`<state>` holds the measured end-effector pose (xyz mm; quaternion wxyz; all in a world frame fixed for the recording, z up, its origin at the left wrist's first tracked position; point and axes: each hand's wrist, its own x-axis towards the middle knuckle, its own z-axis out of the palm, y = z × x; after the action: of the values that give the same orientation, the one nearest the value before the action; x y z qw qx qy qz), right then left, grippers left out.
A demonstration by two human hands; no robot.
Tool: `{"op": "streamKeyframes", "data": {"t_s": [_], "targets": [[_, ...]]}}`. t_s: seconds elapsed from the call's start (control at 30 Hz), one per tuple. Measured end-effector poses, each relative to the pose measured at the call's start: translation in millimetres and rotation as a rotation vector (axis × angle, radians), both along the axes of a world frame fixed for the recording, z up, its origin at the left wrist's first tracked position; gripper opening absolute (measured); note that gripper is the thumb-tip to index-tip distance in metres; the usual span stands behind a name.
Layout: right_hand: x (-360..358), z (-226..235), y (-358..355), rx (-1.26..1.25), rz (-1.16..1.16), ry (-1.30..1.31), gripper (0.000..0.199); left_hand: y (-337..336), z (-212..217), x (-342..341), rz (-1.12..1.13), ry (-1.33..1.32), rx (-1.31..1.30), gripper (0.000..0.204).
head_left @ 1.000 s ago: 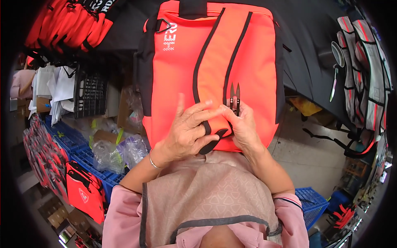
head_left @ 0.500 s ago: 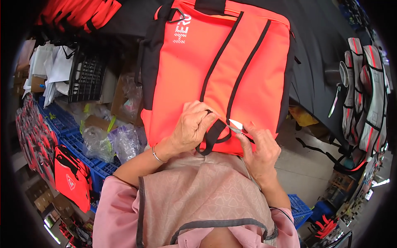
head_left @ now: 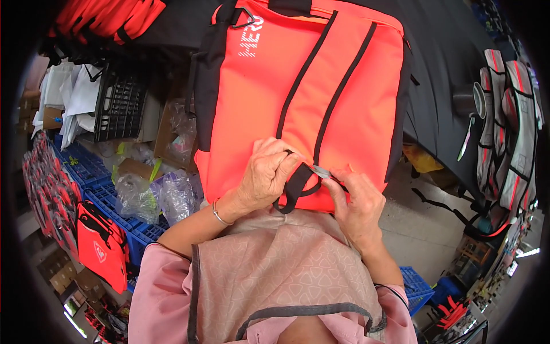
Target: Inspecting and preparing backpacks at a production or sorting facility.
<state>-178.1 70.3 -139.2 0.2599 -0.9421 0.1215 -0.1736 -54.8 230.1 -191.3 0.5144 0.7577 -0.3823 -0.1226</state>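
Note:
A large bright orange-red backpack with black sides lies before me, its wide shoulder strap edged in black. My left hand is closed in a pinch on a black webbing strap at the bag's near end. The strap bends down in a loop beside my fingers. In my right hand are small metal thread snips, mostly covered by the fingers. Their blades point left and meet the edge of the black webbing; whether a thread lies between them is too small to tell.
A black-covered table bears the backpack. Blue plastic crates with clear plastic bags stand at left, beside a black crate. Another red bag hangs there. Grey padded straps hang at right; orange-red pieces lie far left.
The snips' blades, spread and shining before, are now together and nearer the webbing. My right hand has shifted slightly left. The left hand keeps its pinch.

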Motion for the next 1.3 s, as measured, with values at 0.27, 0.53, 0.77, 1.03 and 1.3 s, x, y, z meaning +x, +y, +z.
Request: {"op": "streamKeyframes", "data": {"t_s": [0.27,0.53,0.77,1.03,1.3], "targets": [[-7,4,-3,0.088,0.021,-0.035,0.023,1,1,0,0.017,0.07,-0.02,0.026],[-13,13,3,-0.122,0.114,-0.014,0.028,1,4,0,0.004,0.163,-0.035,0.038],[-12,10,7,-0.15,0.071,-0.029,0.028,-3,-1,-4,0.1,0.124,-0.042,0.04],[-17,-1,8,-0.1,0.056,-0.028,0.032,-6,4,-8,0.131,0.113,-0.037,0.039],[-18,-16,17,0.77,-0.131,0.035,0.023,-5,0,-8,0.09,0.256,-0.103,0.043]]}}
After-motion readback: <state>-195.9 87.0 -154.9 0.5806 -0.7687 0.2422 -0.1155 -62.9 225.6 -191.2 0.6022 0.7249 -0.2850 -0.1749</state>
